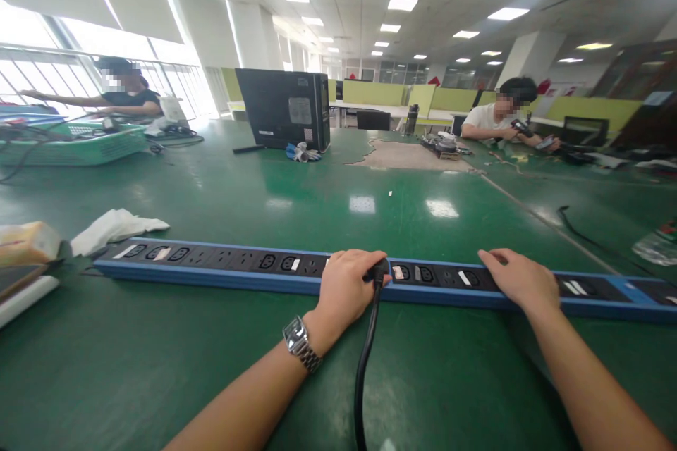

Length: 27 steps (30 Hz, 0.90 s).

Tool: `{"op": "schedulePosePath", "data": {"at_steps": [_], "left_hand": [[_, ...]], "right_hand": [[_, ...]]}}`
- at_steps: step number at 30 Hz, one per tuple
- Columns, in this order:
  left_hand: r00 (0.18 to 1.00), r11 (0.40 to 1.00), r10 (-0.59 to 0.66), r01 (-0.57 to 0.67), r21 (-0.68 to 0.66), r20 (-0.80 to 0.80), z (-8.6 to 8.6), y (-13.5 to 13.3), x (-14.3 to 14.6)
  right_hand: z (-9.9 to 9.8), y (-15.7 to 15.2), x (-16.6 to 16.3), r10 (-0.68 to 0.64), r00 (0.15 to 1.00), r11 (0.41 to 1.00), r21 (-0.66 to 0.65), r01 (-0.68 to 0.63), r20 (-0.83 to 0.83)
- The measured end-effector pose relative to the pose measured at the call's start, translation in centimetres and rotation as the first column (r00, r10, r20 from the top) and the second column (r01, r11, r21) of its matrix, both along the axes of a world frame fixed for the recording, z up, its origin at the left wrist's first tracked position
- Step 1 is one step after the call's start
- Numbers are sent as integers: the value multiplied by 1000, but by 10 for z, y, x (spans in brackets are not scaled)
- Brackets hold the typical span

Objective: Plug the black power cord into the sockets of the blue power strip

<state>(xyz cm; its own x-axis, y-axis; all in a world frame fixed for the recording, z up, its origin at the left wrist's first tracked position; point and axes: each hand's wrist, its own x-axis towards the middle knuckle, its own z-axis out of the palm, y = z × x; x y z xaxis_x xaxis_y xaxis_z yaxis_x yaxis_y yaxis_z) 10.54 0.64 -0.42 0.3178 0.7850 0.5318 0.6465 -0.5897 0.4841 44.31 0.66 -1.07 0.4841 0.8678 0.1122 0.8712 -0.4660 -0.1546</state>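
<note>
A long blue-edged power strip (211, 273) with a row of black sockets lies across the green table. My left hand (346, 282), with a metal watch at the wrist, is closed around a black plug (379, 271) at a socket near the strip's middle. From the plug a thick black cable (364, 366) runs down toward me. How deep the plug sits is hidden by my fingers. Over the strip's right part lies my right hand (521, 278), its fingers bent over the far edge and their tips partly hidden. White stickers mark some sockets.
A black computer case (285, 109) stands at the back beside a blue-and-white bundle (303, 152). Left are a green basket (79, 148), white tissue (116, 227) and a yellow pack (29, 243). A loose black cable (582, 232) lies right. Two people sit across the table.
</note>
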Motion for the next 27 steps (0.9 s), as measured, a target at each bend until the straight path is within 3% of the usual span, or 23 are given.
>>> {"op": "schedulePosePath", "data": {"at_steps": [3, 6, 10, 17, 21, 27], "left_hand": [[1000, 1000, -24, 24, 7, 15, -2, -1, 1], [994, 999, 32, -31, -17, 104, 1, -3, 7], [981, 997, 0, 14, -72, 194, 11, -5, 40], [999, 979, -43, 47, -200, 20, 15, -3, 109], [996, 983, -48, 35, -179, -72, 14, -3, 115], [980, 989, -132, 120, -91, -147, 10, -5, 119]], "right_hand": [[2, 0, -2, 0, 1000, 1000, -16, 0, -6], [4, -1, -4, -2, 1000, 999, -33, 1, -7], [5, -2, -6, -19, 1000, 999, -48, 19, -1], [6, -1, -6, -15, 1000, 999, -48, 15, -15], [5, 0, -6, -29, 1000, 999, -45, 28, -10], [4, 0, -5, -20, 1000, 999, -39, 20, -9]]}}
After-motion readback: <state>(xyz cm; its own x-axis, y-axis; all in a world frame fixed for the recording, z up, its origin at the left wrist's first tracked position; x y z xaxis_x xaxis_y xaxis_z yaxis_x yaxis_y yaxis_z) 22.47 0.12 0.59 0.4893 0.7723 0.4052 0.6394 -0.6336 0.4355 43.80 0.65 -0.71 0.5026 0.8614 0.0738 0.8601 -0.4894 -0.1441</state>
